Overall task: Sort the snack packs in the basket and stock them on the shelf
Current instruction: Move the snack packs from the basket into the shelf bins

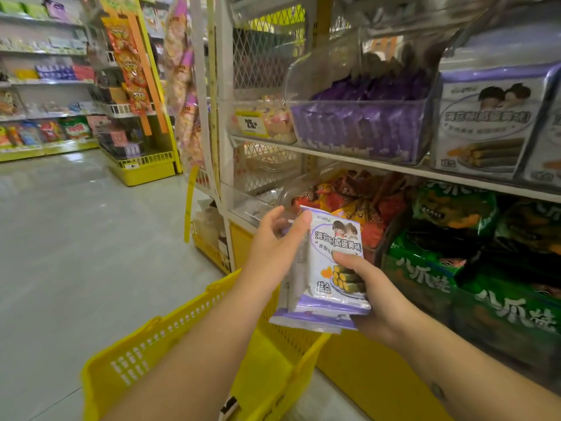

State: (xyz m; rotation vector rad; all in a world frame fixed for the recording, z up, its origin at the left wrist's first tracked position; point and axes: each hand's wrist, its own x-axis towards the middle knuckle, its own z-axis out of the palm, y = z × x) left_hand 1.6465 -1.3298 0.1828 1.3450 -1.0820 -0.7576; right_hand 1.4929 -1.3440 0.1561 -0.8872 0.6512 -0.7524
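Note:
Both hands hold a small stack of white-and-purple seaweed-roll snack packs (329,262) upright in front of the shelf. My left hand (274,243) grips the stack's left edge, thumb over its top corner. My right hand (368,287) grips the lower right corner, thumb across the front pack. Below them stands the yellow basket (170,338) on the floor. Matching large packs (488,123) stand at the right of the upper shelf (349,156).
A clear bin of purple packets (364,123) sits on the upper shelf, with a price-tagged bin (261,121) to its left. Lower down lie orange snack bags (355,202) and green bags (473,268). Grey floor (76,238) opens to the left, with more shelving (45,86) beyond.

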